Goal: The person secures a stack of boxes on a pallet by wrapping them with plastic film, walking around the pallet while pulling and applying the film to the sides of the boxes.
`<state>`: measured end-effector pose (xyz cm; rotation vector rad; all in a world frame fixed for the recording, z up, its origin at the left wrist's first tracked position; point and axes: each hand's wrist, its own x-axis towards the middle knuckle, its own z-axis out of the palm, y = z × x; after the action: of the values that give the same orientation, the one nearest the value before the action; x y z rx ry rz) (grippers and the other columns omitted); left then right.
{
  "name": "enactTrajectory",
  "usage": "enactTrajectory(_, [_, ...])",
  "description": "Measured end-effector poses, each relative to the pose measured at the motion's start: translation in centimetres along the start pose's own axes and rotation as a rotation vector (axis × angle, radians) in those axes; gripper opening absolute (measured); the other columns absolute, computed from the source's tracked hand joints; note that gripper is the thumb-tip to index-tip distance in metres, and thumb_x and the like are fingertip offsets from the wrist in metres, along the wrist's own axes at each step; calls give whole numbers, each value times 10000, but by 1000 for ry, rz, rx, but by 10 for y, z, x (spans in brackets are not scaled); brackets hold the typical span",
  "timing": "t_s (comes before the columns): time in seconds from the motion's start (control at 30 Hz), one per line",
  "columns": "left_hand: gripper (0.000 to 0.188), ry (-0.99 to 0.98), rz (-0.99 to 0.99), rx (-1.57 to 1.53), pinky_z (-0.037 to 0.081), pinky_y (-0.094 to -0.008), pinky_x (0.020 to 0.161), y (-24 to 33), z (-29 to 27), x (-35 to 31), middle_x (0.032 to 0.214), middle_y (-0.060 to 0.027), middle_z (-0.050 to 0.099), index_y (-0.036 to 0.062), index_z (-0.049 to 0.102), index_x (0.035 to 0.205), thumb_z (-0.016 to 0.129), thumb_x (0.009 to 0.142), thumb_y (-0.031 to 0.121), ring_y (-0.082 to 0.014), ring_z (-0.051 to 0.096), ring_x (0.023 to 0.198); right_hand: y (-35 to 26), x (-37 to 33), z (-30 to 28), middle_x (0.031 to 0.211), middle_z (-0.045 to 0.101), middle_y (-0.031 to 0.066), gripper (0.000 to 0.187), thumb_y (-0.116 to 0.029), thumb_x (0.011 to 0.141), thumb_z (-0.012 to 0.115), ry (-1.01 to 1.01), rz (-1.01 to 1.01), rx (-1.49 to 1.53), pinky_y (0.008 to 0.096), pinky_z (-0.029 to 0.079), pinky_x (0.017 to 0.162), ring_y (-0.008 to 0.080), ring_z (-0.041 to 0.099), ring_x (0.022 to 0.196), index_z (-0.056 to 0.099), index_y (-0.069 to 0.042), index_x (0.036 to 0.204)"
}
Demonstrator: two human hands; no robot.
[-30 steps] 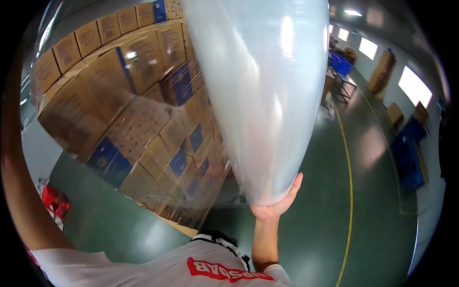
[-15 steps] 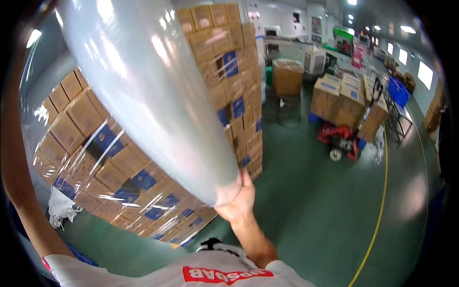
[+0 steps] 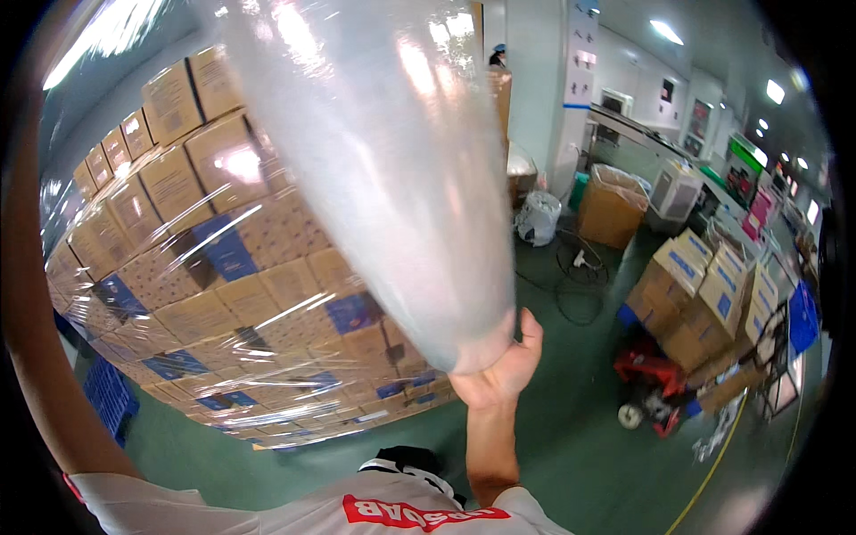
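Observation:
A large roll of clear stretch film (image 3: 392, 169) fills the upper middle of the head view, tilted, its lower end toward me. My right hand (image 3: 501, 373) cups that lower end from beneath, palm against it, thumb raised along its side. My left arm (image 3: 45, 357) reaches up the left rim, and its hand is out of sight. Behind the roll stands a tall stack of brown cartons (image 3: 201, 308) with blue patches. Shiny film is wound round much of the stack, and a stretched sheet of it glints at the upper left.
To the right, a red pallet jack (image 3: 655, 379) stands beside loaded cartons (image 3: 704, 294). A cable (image 3: 580, 285) lies on the green floor, near an open carton (image 3: 613, 207) and a white bag (image 3: 538, 218). A blue pallet (image 3: 109, 401) is at the left. Someone (image 3: 497, 56) stands far back.
My view has turned left, so the carton stack now spreads wider and the pallet jack sits farther right. The roll, still on my right hand, has come across to the right and stands more upright.

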<state>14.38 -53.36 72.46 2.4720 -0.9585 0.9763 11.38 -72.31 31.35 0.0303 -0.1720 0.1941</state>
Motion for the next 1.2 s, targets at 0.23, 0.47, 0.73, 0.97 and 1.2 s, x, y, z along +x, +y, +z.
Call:
enactTrajectory(0.23, [569,-21,-96,99,461,-364,681,7,107,128,961,-156,620,-47,651,1050,641,852,486,-216,584,820,-176,104,4,1405,518,107,580,-455,887,463,-118,73,101,547,264,1128,326,456,1307,547,-70,1312])
enactTrajectory(0.47, [580,-27,-271,241,455,-374,698,21,215,236,984,-158,609,-43,642,1065,640,849,495,-222,575,843,-324,219,-7,1349,572,52,430,-359,914,500,-123,245,148,493,311,1110,268,497,1274,602,-107,1247])
enactTrajectory(0.73, [594,-30,-443,382,447,-385,717,-25,316,335,1010,-160,596,-39,632,1083,639,844,505,-228,565,869,-402,400,-30,1355,566,60,408,-325,937,507,-102,336,134,485,271,1133,259,483,1288,586,-81,1254])
enactTrajectory(0.97, [606,-22,-545,459,440,-395,734,-138,395,416,1033,-162,585,-36,623,1098,637,841,513,-234,556,892,-414,587,-67,1411,508,137,545,-408,959,468,-150,625,244,493,256,1147,306,452,1324,517,-20,1338])
enactTrajectory(1.2, [619,-10,-642,487,434,-405,751,-282,453,485,1055,-164,574,-32,614,1113,636,837,522,-239,547,915,-398,743,-98,1465,447,154,592,-419,906,502,-93,835,343,540,195,1155,339,382,1371,516,-35,1357])
